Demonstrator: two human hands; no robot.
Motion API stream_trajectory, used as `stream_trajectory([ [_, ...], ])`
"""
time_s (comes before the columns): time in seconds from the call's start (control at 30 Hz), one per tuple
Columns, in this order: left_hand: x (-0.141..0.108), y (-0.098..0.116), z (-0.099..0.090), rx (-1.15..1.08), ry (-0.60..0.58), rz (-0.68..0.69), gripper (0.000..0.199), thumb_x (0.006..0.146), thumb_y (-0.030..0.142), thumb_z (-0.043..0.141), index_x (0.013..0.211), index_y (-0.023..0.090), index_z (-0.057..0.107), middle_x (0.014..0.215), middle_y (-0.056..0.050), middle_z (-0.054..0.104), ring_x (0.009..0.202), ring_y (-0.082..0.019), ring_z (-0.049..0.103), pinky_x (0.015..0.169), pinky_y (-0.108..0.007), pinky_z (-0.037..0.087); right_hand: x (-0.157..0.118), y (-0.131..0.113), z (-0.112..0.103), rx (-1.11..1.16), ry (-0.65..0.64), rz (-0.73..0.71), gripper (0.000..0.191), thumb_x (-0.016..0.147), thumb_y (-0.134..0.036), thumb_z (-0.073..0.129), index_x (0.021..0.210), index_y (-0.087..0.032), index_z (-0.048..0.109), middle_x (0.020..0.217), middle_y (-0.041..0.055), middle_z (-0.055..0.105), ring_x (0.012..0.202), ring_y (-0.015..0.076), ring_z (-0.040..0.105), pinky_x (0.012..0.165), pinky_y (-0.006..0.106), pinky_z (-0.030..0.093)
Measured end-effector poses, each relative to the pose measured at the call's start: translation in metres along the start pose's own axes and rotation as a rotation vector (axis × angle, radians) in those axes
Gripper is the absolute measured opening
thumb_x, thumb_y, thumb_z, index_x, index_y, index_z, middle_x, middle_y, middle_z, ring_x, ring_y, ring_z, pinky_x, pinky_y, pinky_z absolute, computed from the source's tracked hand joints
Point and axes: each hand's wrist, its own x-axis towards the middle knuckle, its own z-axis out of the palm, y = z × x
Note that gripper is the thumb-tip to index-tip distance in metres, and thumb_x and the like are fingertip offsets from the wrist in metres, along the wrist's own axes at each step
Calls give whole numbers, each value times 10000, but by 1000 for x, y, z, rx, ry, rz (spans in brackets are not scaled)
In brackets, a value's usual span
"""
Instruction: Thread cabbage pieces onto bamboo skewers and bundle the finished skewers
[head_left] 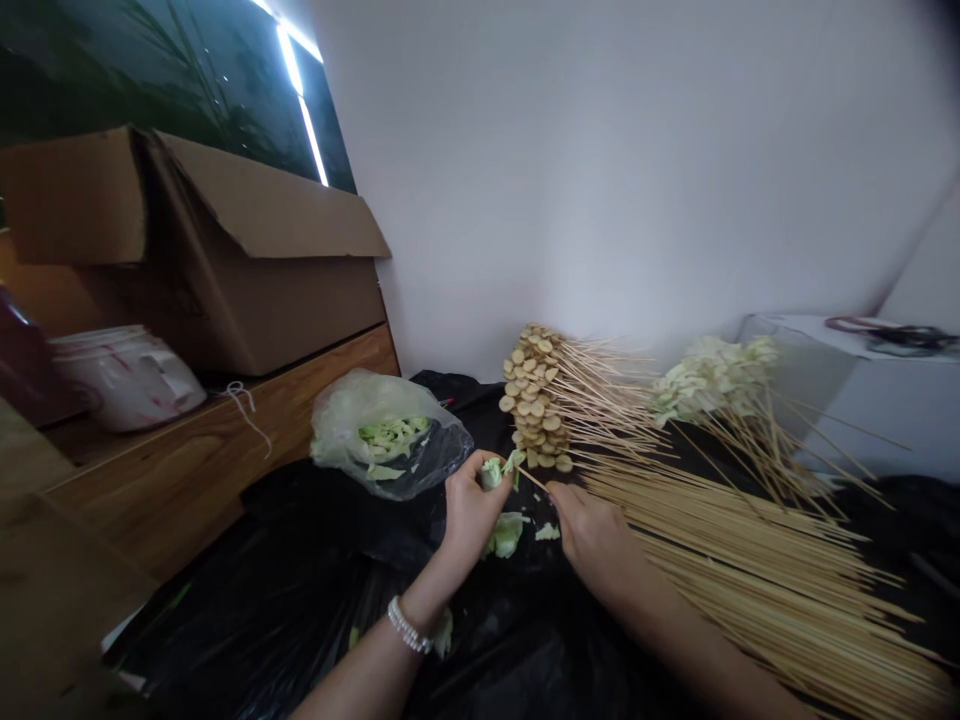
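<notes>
The left hand (472, 508) sits at lower centre of the frame, its fingers (474, 470) curled and pinching a pale green vegetable piece (492, 473) against the thumb. The right hand (596, 540) is just beside it, its fingers (561, 497) pressed together on a thin bamboo skewer (534, 480), whose tip reaches the vegetable piece. A pearl bracelet (409, 626) circles the left wrist. Torn green scraps (505, 535) lie on black plastic sheeting (300, 600) just below the hands. Up and to the left of them, a clear plastic bag (382, 430) holds more green pieces. Above the hands, a bundle of skewers threaded with round beige slices (529, 395) fans out at centre, and a bundle threaded with pale vegetable pieces (712, 378) lies to its right. Many bare skewers (757, 575) spread across the lower right. At upper left, an open cardboard box (225, 255) stands on a wooden ledge (225, 440), with a white plastic bucket (124, 378) beside it.
</notes>
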Motion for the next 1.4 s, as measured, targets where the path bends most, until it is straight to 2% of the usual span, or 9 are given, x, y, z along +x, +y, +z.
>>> stream_trajectory([
  [0.13,-5,6,2,27,-39,59,98,755,266,657,755,168,648,669,24,627,610,-113,539,594,-201,397,1,-2,1,26,-22,24,304,932,-85,343,1074,-179,594,957,71,666,892,185,638,707,258,414],
  [0.33,-9,14,6,-113,-250,53,82,722,236,703,761,168,678,749,-6,671,696,-136,582,658,-216,429,3,1,-2,70,-19,23,300,941,-99,333,1051,-173,602,953,69,672,897,181,640,725,256,415],
  [0.53,5,8,2,-651,-277,-493,365,675,389,774,943,168,664,822,-18,664,606,-73,541,543,-173,410,5,10,-4,54,84,49,280,959,-160,358,1063,-209,613,978,49,687,876,173,648,690,251,410],
  [0.67,10,6,1,-960,-246,-706,270,792,324,641,997,149,652,917,-70,675,768,-122,640,695,-226,515,3,10,-2,17,150,37,265,957,-167,373,1026,-212,625,959,41,689,824,165,652,658,246,402],
  [0.77,9,5,1,-979,-224,-680,221,735,149,657,955,151,639,906,-74,689,844,-160,667,803,-289,536,2,9,0,24,215,-1,259,959,-177,374,1013,-210,625,943,40,683,822,160,645,668,241,407],
  [0.9,8,1,1,-896,-161,-624,212,677,158,744,852,158,622,917,-60,690,854,-152,657,786,-280,545,2,7,4,25,266,-64,283,950,-161,376,1096,-201,616,988,56,672,832,156,634,705,239,422],
  [1.03,8,-3,2,-835,-69,-616,325,562,224,845,796,148,633,830,-25,683,728,-93,627,670,-186,521,1,4,4,-51,172,-95,378,923,-121,390,1246,-210,565,961,55,667,769,145,637,656,234,422],
  [1.17,9,-2,4,-892,-21,-593,411,448,254,896,750,143,639,739,5,669,686,-89,627,691,-203,538,0,3,1,-137,74,-38,452,908,-126,414,1325,-272,511,924,27,666,697,141,641,552,239,388],
  [1.4,8,1,4,-858,-5,-508,384,492,262,876,751,142,620,735,-5,678,681,-101,639,707,-229,545,0,2,3,-177,39,-25,462,915,-159,404,1358,-268,478,983,42,665,727,151,651,558,247,390],
])
